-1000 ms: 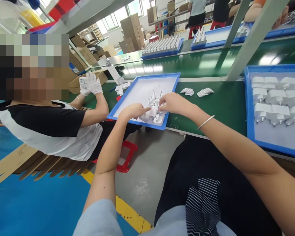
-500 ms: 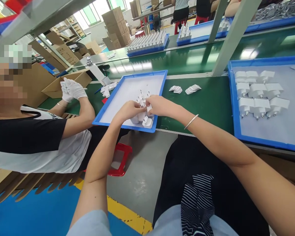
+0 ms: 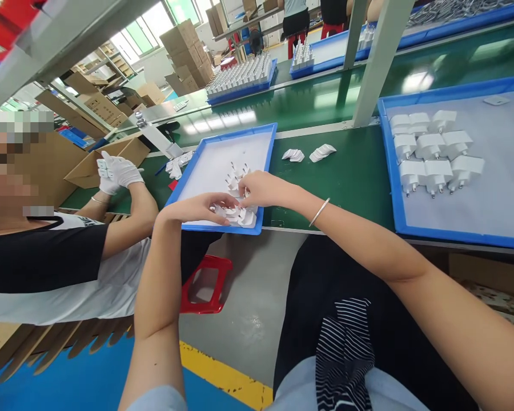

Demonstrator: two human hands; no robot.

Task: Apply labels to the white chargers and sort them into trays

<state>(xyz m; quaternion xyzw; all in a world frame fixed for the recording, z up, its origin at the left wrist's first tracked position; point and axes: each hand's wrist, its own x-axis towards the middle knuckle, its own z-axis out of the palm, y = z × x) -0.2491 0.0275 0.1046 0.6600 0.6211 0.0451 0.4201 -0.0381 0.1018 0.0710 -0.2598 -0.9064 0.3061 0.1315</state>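
A group of white plug chargers (image 3: 248,218), several with metal pins pointing up, sits in the front right corner of a blue-rimmed tray (image 3: 216,229). My left hand (image 3: 201,208) reaches in from the left, thumb and fingers curled round a charger at the front of the group. From the right, my right hand (image 3: 263,189) bends its fingers down among the chargers and pinches one, mostly hidden by the fingers. The fingertips of both hands come close together over the group.
A second blue tray (image 3: 394,188) on the right holds several white chargers (image 3: 439,174). Two small stacks of white pieces (image 3: 322,152) lie on the green bench (image 3: 346,197). At left sits a person with white-gloved hands (image 3: 122,171); a red stool (image 3: 216,285) stands below.
My left hand has moved down and left to the front of the group. My right hand has shifted slightly left and down. The camera view has shifted a little.
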